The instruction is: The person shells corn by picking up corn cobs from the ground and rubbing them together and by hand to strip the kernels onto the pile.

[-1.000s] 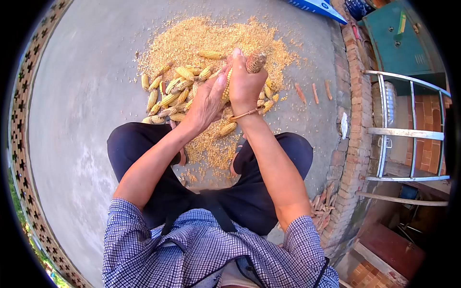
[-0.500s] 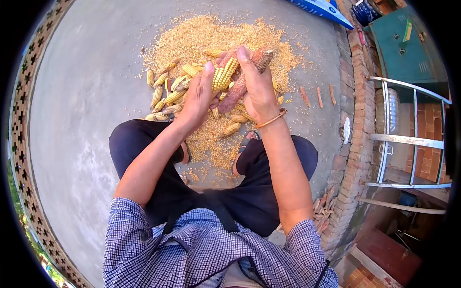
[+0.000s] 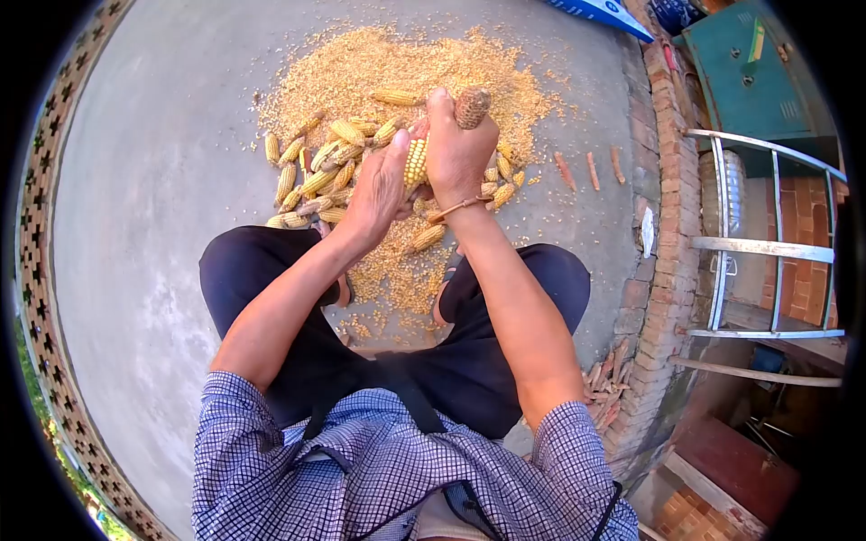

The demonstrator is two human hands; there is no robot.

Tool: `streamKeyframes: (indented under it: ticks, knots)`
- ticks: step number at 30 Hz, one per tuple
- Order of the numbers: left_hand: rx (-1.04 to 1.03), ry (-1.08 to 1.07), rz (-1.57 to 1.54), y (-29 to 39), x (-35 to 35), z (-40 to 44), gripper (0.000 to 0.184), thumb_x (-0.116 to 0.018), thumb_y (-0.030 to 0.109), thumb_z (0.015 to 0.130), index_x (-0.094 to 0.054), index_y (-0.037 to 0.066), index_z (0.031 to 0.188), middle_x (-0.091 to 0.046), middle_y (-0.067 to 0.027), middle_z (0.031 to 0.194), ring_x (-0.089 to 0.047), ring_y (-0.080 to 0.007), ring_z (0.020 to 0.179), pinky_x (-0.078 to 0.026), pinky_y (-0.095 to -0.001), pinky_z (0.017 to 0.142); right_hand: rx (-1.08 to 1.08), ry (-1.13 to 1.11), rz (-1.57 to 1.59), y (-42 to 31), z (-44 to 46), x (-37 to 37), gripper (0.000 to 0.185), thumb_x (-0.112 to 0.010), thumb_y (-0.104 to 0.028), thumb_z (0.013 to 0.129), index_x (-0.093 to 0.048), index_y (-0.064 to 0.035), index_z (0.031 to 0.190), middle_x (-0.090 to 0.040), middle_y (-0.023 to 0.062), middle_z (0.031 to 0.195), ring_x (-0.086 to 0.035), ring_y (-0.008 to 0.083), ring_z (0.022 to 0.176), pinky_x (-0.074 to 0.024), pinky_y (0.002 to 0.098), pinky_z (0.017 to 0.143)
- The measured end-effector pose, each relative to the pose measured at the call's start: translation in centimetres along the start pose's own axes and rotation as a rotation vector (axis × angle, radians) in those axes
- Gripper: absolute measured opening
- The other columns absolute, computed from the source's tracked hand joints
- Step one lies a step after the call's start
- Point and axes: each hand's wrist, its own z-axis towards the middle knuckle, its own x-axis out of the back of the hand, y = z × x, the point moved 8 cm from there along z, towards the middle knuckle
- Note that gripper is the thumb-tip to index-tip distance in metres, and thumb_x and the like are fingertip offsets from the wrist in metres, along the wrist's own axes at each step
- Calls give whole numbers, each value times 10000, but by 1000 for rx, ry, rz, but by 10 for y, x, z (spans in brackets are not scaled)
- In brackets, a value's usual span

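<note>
My left hand (image 3: 377,191) is closed on a partly shelled yellow corn ear (image 3: 416,163), its thumb pointing up along it. Wrapped round a bare reddish-brown cob (image 3: 472,108) is my right hand (image 3: 460,155), pressed against the ear; the cob's tip sticks out above the fist. Part of the ear is hidden by my right hand. Under and beyond the hands lie loose kernels (image 3: 338,74) in a wide heap, with several whole ears (image 3: 318,183) to the left and a few more ears (image 3: 503,194) to the right.
Three bare cobs (image 3: 565,171) lie on the concrete floor (image 3: 153,180) at the right. Beyond them runs a low brick edge (image 3: 669,225), with a metal rack (image 3: 762,251) and a green cabinet (image 3: 744,72). More cobs (image 3: 609,386) are piled lower right.
My right hand has turned over from a slanted cob grip to a fist pressed against the ear. The two hands have come closer together than half a second ago.
</note>
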Motion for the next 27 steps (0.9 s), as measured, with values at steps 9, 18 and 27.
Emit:
streamKeyframes:
  ticks: [9,18,27]
  knots:
    - [-84,104,-50,20,14,2,581,-447,526,1013,-530,78,1374,-478,3,722,-400,-70,604,-289,-224,469,-193,-344,364,-2,-3,-20,267,-673,-281,949,-653,-20,995,-669,61,927,-610,120,821,-497,287,737]
    - [-587,250,634,43,-8,-11,467,-380,346,1060,-575,-26,1264,-671,-222,970,-672,-283,874,-501,-378,818,45,36,98,5,-5,-2,229,-642,-205,957,-608,5,872,-630,46,740,-585,123,666,-482,312,617]
    - [-164,-49,40,23,5,5,590,-380,478,1048,-471,20,1408,-612,-68,1099,-489,-93,839,-468,-235,713,-184,-205,301,-3,0,-10,235,-633,-260,968,-648,-36,898,-666,53,772,-608,120,665,-488,295,612]
